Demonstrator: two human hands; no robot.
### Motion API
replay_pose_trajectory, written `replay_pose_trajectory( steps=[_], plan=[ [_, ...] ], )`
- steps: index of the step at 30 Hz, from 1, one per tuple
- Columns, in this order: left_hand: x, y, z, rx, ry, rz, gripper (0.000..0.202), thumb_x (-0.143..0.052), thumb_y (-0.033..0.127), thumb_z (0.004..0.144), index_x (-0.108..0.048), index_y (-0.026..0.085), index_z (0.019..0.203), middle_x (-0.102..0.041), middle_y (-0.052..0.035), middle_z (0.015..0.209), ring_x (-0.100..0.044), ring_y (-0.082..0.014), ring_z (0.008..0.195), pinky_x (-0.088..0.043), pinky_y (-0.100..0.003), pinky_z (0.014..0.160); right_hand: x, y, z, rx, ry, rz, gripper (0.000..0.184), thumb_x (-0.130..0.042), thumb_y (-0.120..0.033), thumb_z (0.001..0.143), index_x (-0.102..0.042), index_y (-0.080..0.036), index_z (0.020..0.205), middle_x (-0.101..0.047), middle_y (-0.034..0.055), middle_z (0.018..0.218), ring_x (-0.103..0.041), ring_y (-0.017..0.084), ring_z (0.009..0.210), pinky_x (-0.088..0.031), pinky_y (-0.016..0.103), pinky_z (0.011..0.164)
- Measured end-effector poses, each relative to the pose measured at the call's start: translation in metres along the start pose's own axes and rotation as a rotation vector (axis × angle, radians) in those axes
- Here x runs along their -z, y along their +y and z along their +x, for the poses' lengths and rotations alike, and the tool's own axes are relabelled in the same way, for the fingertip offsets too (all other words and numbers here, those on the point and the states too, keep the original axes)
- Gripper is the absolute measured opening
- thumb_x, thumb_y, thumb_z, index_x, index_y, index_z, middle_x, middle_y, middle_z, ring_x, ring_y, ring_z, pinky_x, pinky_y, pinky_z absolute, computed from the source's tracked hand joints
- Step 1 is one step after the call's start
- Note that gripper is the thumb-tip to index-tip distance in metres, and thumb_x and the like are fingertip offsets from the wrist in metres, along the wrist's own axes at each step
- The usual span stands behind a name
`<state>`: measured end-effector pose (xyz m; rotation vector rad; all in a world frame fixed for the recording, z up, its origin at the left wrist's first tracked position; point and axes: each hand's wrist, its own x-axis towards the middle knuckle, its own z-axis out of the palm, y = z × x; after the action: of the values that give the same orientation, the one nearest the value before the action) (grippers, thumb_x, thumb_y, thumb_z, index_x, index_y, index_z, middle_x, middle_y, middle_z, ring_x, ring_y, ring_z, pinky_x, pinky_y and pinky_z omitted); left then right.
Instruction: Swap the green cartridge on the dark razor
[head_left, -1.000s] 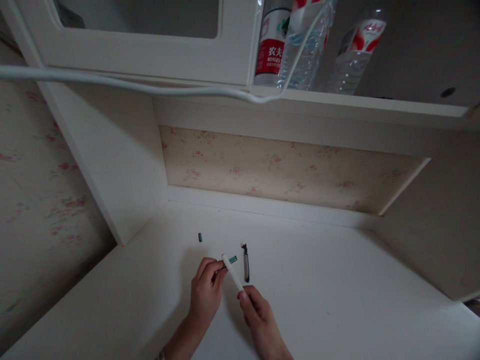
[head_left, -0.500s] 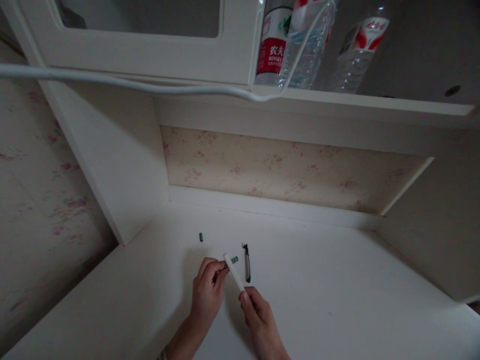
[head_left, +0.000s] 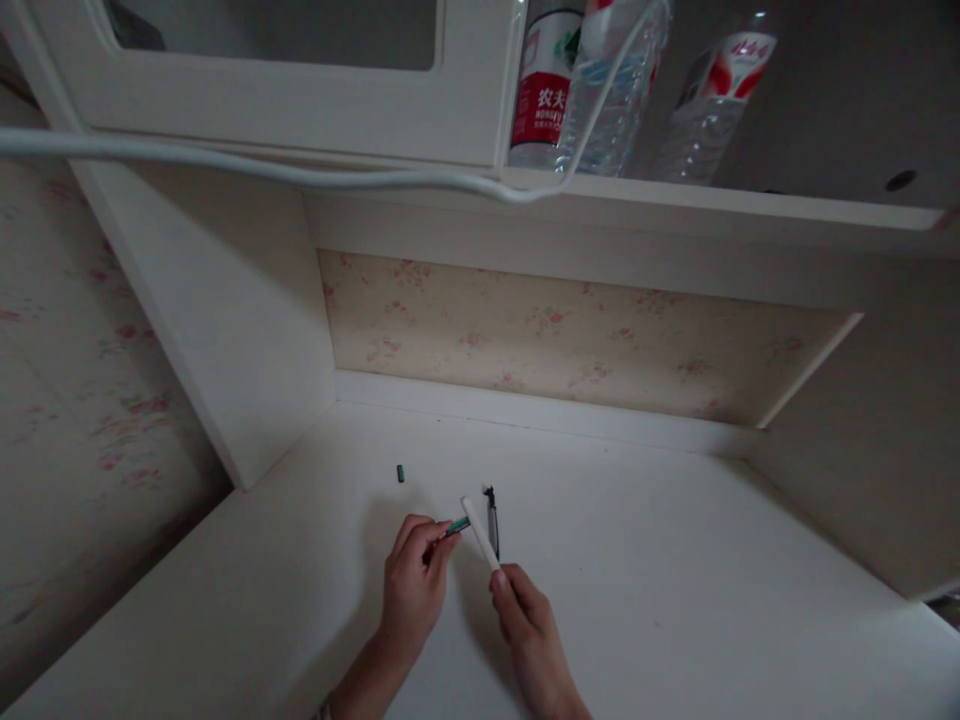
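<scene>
My left hand (head_left: 416, 575) pinches a small, thin green-and-black strip (head_left: 457, 525) between thumb and fingertips. The strip points right, towards a slim white stick (head_left: 480, 533); whether the two touch, I cannot tell. Thumb and fingers of my right hand (head_left: 529, 620) are closed round the stick's lower end, and its rounded top tilts up to the left. Just behind the stick, partly covered by it, lies a narrow black-and-grey piece (head_left: 492, 515) with a small pale tip. Beyond my left hand, a short green-and-black piece (head_left: 400, 473) rests on the white desk (head_left: 637, 560).
A pale cable (head_left: 375, 181) hangs across the front of the upper shelf. Plastic bottles, one with a red-and-white label (head_left: 544, 100), stand on that shelf. White side panels (head_left: 232, 330) and a low back ledge (head_left: 540, 402) border the desk.
My right hand has moved slightly right with the white stick. The strip's end, which showed beyond the stick's right side, now lies at its left. My left hand stays nearly still.
</scene>
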<state>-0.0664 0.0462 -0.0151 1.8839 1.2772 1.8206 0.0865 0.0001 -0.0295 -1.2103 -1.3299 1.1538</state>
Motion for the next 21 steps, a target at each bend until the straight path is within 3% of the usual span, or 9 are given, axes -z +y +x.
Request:
replay_pose_trajectory(
  steps=[5, 16, 21],
  plan=[
    [0.001, -0.001, 0.001, 0.024, 0.012, 0.027, 0.01, -0.054, 0.021, 0.09, -0.061, 0.018, 0.082, -0.055, -0.0011, 0.078, -0.055, -0.0123, 0.065, -0.046, -0.02, 0.056, 0.002, -0.005, -0.002, 0.007, -0.099, -0.008, 0.051, -0.047, -0.065, 0.09, -0.051, -0.017, 0.072, -0.033, -0.0031, 0.061, -0.031, 0.013, 0.056, -0.023, 0.024, 0.05],
    [0.002, -0.004, 0.001, -0.044, 0.032, 0.002, 0.003, -0.059, 0.02, 0.089, -0.061, 0.018, 0.09, -0.053, -0.0007, 0.08, -0.054, -0.0114, 0.066, -0.046, -0.02, 0.057, 0.011, -0.003, 0.001, -0.012, 0.004, -0.006, 0.051, -0.049, -0.064, 0.089, -0.054, -0.016, 0.072, -0.035, -0.0025, 0.061, -0.031, 0.013, 0.055, -0.022, 0.025, 0.049],
    [0.002, -0.005, 0.0, -0.049, 0.023, 0.01, 0.004, -0.057, 0.018, 0.09, -0.061, 0.018, 0.088, -0.054, -0.0009, 0.08, -0.055, -0.0116, 0.066, -0.046, -0.02, 0.057, 0.009, 0.001, -0.001, 0.001, -0.067, 0.014, 0.051, -0.049, -0.063, 0.09, -0.054, -0.016, 0.072, -0.032, -0.0034, 0.059, -0.028, 0.012, 0.053, -0.019, 0.025, 0.048]
  ],
)
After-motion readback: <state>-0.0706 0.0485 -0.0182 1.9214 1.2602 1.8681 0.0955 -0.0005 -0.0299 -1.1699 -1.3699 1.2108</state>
